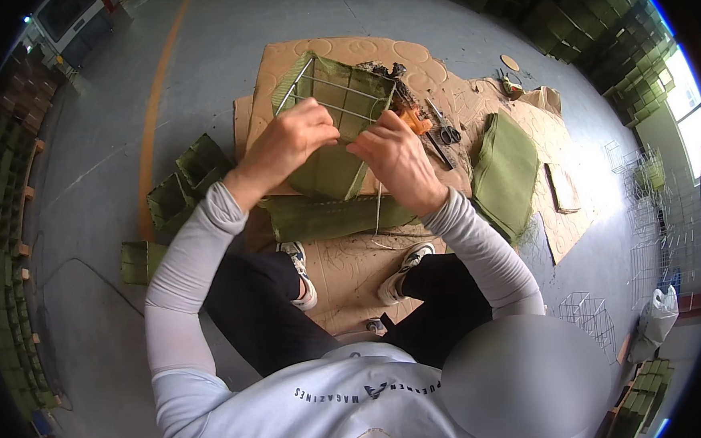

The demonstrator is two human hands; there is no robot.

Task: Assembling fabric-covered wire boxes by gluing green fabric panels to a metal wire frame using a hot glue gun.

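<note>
A box-like piece of green mesh fabric (325, 172) with a metal wire frame (342, 87) lies on the board in front of me. My left hand (297, 135) is closed at the near edge of the frame, its fingertips pinched. Close by on the right, my right hand (397, 152) is also closed, thumb and fingers together beside the mesh. Whatever sits between the fingers of either hand is too small to make out. A thin pale cord (379, 209) hangs down below my right hand over the folded green mesh.
Right of the work lie an orange-handled tool (417, 122), scissors (448, 134) and a stack of green mesh sheets (506, 173) on cardboard (558, 206). Green mesh boxes (170, 199) stand on the floor at left. Wire frames (588, 317) are at right.
</note>
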